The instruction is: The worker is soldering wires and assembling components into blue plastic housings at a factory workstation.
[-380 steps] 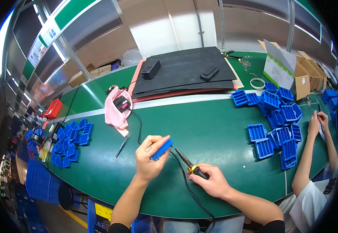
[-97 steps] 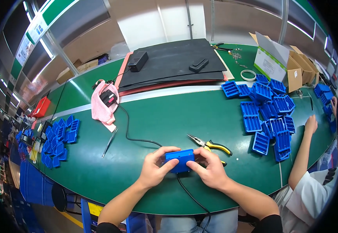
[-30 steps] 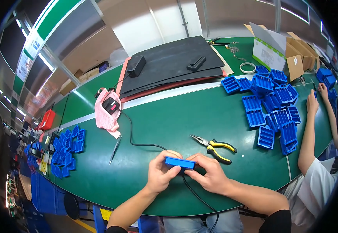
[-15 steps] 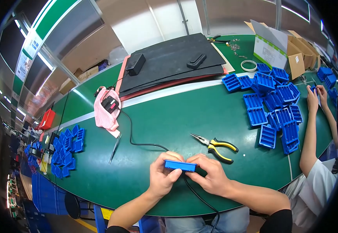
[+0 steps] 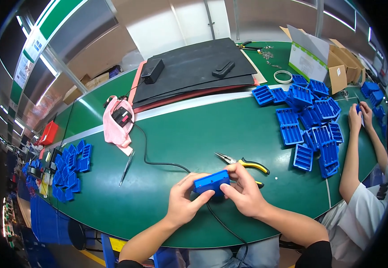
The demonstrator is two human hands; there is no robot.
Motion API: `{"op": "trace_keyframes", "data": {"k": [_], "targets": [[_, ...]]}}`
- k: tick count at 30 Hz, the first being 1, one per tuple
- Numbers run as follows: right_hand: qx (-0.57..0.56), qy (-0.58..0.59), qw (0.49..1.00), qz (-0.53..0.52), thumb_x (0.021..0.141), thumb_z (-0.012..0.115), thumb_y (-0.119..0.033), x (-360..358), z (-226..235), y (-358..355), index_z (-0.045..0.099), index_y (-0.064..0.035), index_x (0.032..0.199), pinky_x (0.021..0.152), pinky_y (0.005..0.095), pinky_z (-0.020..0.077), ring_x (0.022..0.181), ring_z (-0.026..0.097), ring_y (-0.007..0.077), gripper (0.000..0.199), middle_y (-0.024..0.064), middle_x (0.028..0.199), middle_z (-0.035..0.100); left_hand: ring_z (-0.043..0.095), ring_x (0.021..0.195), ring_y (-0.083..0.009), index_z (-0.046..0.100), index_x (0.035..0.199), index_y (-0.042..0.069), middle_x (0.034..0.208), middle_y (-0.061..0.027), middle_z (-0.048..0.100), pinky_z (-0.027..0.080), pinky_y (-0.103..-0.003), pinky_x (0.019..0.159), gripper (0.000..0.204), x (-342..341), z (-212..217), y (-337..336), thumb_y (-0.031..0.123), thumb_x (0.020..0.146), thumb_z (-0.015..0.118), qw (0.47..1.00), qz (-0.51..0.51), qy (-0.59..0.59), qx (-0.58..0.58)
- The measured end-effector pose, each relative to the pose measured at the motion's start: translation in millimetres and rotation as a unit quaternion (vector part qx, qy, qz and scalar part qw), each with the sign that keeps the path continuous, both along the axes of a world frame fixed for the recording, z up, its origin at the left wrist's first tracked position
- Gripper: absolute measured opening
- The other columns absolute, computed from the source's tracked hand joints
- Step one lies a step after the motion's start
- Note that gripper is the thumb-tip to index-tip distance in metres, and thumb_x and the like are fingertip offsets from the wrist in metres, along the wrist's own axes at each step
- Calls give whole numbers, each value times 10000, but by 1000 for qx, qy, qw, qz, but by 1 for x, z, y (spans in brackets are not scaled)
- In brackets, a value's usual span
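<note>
Between my two hands, above the near edge of the green table, is a small blue plastic case [image 5: 211, 182] that looks like the slotted blue battery holders piled nearby. My left hand [image 5: 186, 199] grips its left end, thumb along the lower face. At the other end my right hand [image 5: 244, 191] holds it, with the thumb pressing its front and the fingers behind. The case is tilted, its right end raised; its far face is hidden. Just beyond my right hand lie yellow-and-black needle-nose pliers [image 5: 253, 165], partly covered by that hand.
Battery holders [image 5: 315, 117] are heaped at right, more [image 5: 71, 170] at left. A tweezer-like metal tool [image 5: 126, 169] and pink cloth [image 5: 116, 123] lie left. A black cable [image 5: 167, 164] passes beneath my hands. Black sheets [image 5: 194, 73] stack behind. A co-worker's hands [image 5: 360, 116] work at right.
The blue case has turned in my hands: its right end is higher and more of its broad face shows. My right hand has moved up and now covers part of the pliers.
</note>
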State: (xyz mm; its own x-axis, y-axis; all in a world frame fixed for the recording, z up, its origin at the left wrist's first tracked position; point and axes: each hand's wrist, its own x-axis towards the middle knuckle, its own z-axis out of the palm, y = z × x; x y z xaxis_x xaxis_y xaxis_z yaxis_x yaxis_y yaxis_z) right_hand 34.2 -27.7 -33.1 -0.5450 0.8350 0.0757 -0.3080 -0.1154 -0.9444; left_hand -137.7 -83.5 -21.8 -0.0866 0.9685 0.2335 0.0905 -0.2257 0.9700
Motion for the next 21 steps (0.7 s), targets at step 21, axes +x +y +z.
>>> {"op": "trace_keyframes", "data": {"k": [21], "targets": [[-37,13,999,20,941,559,-163,3,-10,8,573,-27,992,606,220,459,754,526,63,146,6,857,570,576,716,-159,666,921,-60,787,-91,630,444,-260,657,245,2,0,4,10,705,760,993,4,108,55]]}}
